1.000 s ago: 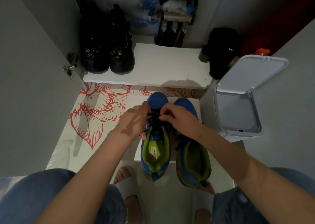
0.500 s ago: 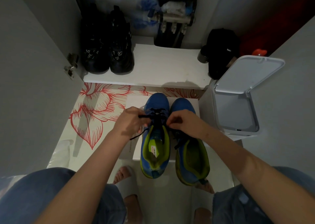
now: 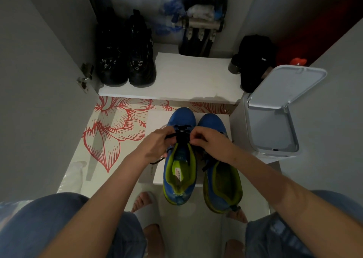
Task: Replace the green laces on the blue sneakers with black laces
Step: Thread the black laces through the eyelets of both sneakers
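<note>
Two blue sneakers [image 3: 211, 123] with lime-green linings stand side by side on a white box [image 3: 157, 121], toes pointing far. Both hands work over the left sneaker [image 3: 181, 117]. The left hand [image 3: 157, 143] has its grip pinched on a black lace [image 3: 181, 135] at the eyelets, with a loose end trailing below it. The right hand [image 3: 210, 141] pinches the same lace from the right. A white bin [image 3: 271, 124] stands to the right with its lid raised. Black boots [image 3: 125, 61] sit on the far shelf [image 3: 186, 80].
</note>
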The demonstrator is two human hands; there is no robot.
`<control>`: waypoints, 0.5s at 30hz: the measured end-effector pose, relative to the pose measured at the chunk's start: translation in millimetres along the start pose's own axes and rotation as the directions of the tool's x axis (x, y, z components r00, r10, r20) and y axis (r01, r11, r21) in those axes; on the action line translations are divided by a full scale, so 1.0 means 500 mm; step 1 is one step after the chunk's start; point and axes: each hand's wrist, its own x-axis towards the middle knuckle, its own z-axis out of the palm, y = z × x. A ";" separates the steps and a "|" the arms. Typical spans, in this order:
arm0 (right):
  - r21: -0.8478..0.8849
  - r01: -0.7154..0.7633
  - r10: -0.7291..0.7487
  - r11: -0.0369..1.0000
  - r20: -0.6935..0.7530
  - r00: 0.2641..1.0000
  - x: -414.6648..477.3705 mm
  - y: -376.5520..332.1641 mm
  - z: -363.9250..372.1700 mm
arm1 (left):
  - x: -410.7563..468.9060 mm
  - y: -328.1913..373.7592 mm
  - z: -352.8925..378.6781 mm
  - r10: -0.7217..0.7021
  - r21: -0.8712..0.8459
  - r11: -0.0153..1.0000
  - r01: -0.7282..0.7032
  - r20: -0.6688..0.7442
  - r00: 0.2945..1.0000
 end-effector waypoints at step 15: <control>-0.293 0.124 -0.112 0.948 0.058 0.992 0.000 -0.052 -0.008 | -0.030 0.048 -0.010 0.078 0.338 0.940 -0.043 -0.090 0.993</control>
